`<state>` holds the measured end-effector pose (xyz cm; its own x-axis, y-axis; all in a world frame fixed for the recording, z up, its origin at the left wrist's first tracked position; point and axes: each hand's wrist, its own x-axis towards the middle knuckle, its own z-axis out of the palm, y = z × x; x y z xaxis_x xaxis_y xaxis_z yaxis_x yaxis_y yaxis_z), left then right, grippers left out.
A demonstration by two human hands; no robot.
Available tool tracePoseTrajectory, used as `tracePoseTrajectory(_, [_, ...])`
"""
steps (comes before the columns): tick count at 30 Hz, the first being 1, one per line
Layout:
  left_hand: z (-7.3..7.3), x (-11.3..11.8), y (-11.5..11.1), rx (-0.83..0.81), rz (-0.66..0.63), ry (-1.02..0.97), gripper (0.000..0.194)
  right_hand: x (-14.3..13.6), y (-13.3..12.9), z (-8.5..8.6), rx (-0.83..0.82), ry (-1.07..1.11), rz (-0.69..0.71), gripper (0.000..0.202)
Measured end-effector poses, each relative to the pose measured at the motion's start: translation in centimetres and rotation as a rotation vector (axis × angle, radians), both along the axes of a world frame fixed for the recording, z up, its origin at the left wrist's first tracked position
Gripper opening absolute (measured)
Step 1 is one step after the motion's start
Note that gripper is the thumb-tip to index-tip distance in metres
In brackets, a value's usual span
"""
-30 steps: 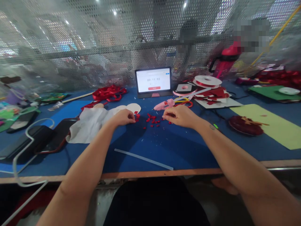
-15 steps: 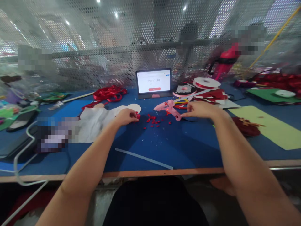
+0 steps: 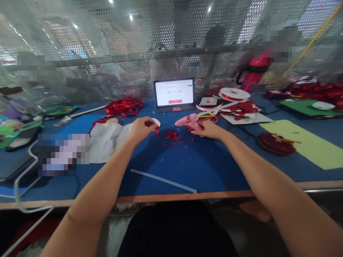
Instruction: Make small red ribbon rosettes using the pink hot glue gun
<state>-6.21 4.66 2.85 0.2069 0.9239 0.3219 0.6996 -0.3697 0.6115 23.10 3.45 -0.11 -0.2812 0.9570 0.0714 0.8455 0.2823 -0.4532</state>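
My left hand [image 3: 143,129] is closed in a pinch, with a small red ribbon piece [image 3: 157,131] at its fingertips. Just behind those fingers a white disc [image 3: 156,122] shows in part. My right hand [image 3: 210,130] is wrapped round the handle of a pink glue gun [image 3: 184,121], its nozzle pointing left; a glue stick [image 3: 230,106] juts from the back. Between the hands, several red scraps [image 3: 173,135] are scattered on the blue tabletop [image 3: 171,160].
A loose clear glue stick [image 3: 163,181] lies near the front edge. At the back stand a tablet [image 3: 175,93] and ribbon spools [image 3: 234,94]. White cloth [image 3: 107,142] is on the left; a dark red round piece [image 3: 277,144] and yellow sheet [image 3: 308,139] are on the right.
My right hand has moved left and closed round the glue gun's handle, where before it touched the handle's end. My left hand has shifted slightly up, still pinching the red piece.
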Motion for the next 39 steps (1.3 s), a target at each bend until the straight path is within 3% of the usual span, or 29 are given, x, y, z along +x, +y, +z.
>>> tracePoseTrajectory(3, [0.1,0.8,-0.7,-0.094,-0.062,-0.220,0.018,-0.1,0.0,-0.2,0.001,0.067,0.017,0.032])
tracePoseTrajectory(8, [0.4,2.0,-1.9,-0.426,-0.159,-0.468,0.012,-0.3,-0.2,0.2,-0.012,0.248,0.039,0.025])
tracePoseTrajectory(12, [0.8,2.2,-2.4,-0.634,-0.254,-0.371,0.013,-0.1,-0.8,1.2,-0.074,0.539,0.052,0.026])
tracePoseTrajectory(16, [0.7,2.5,-2.9,-0.724,-0.390,-0.213,0.013,0.4,-1.8,2.3,-0.141,0.622,0.095,0.027])
tracePoseTrajectory(21, [-0.2,3.4,-3.7,-0.714,-0.429,-0.049,0.010,0.6,-2.1,2.5,-0.237,0.574,0.112,0.027])
tracePoseTrajectory(26, [-0.5,3.8,-3.9,-0.599,-0.347,0.129,0.005,0.4,-2.2,2.4,-0.288,0.414,0.090,0.031])
tracePoseTrajectory(33, [-0.3,3.5,-3.6,-0.449,-0.229,0.332,0.006,0.2,-2.6,2.8,-0.257,0.251,0.181,0.033])
tracePoseTrajectory(39, [0.6,2.9,-3.4,-0.342,-0.310,0.497,0.018,-0.2,-2.6,2.7,-0.203,0.173,0.229,0.034])
